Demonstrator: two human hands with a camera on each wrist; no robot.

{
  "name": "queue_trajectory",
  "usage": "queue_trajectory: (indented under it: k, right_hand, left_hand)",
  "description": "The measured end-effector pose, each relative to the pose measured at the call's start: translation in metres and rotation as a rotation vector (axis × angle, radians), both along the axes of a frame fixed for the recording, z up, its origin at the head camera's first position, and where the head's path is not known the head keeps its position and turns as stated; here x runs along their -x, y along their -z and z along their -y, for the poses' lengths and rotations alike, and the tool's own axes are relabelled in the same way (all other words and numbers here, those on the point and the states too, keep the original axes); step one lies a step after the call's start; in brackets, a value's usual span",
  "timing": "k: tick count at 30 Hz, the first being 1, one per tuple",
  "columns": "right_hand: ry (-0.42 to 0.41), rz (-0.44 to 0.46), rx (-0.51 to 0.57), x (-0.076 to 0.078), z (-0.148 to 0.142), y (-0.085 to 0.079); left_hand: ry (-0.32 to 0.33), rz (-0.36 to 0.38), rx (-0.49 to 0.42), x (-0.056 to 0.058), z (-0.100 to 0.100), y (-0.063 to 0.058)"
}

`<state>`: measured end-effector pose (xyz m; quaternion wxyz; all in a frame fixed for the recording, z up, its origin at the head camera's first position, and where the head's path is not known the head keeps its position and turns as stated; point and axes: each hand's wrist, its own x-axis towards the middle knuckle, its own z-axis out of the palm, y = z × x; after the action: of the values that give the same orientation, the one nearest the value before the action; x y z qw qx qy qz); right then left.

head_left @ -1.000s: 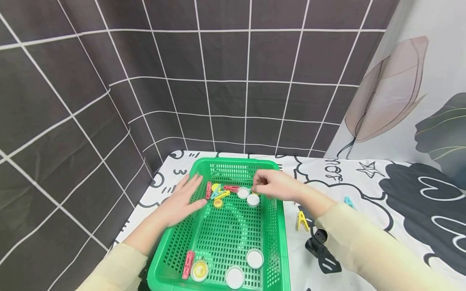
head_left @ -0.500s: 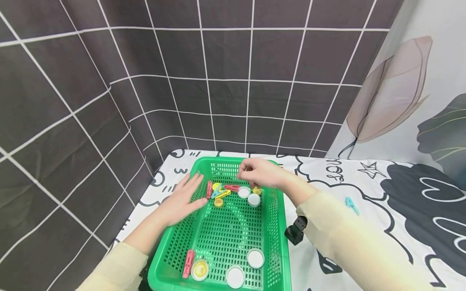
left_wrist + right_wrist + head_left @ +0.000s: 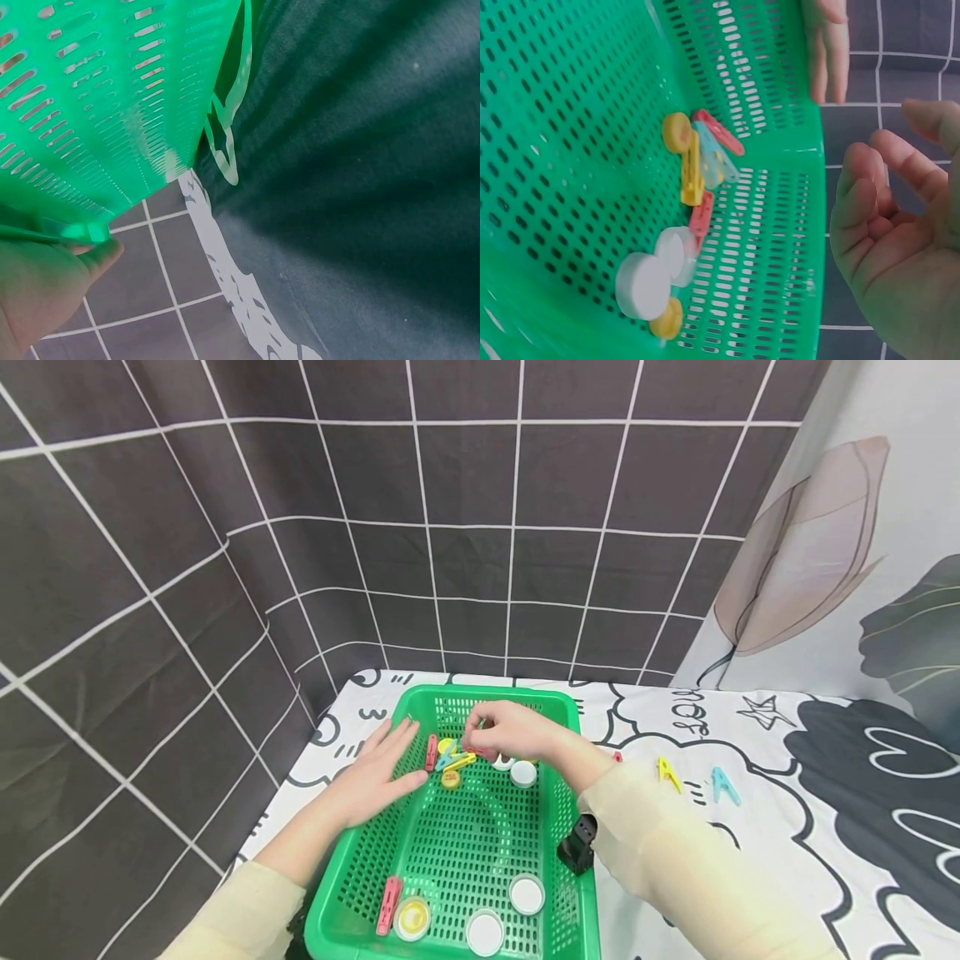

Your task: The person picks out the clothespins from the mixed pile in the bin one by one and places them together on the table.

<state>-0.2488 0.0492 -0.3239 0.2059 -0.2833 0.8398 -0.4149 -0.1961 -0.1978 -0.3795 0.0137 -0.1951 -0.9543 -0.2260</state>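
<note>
In the head view, my left hand rests on the left rim of a green plastic basket, fingers straight and spread. Over the basket's far part hovers my right hand, fingers loosely curled; the right wrist view shows thumb and forefinger apart, holding nothing. Beneath it lies a red clothespin, partly hidden in the head view. Around it are a yellow clothespin, a blue clothespin, another red clothespin, a yellow cap and a white cap.
Near the basket's front lie a red clothespin, a white cap with yellow inside and two white caps. On the patterned cloth at right are a yellow clothespin and a blue clothespin. A tiled-pattern curtain hangs behind.
My right hand has moved left across the basket's far part, from above the white caps to above the red clothespin. My left hand has stayed on the rim.
</note>
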Motion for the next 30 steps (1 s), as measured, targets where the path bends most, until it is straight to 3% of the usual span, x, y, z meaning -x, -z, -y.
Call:
queue_trajectory:
  k: [10, 20, 30]
  right_hand:
    - [-0.12, 0.042, -0.05, -0.003, 0.016, 0.015]
    - [-0.232, 0.076, -0.136, -0.016, 0.036, 0.046]
    - [-0.319, 0.102, -0.238, -0.032, 0.064, 0.062]
  left_hand:
    - [-0.001, -0.001, -0.006, 0.0, 0.001, -0.001]
    - [0.005, -0.012, -0.005, 0.001, 0.001, 0.002]
    - [0.013, -0.005, -0.005, 0.0, 0.001, 0.0]
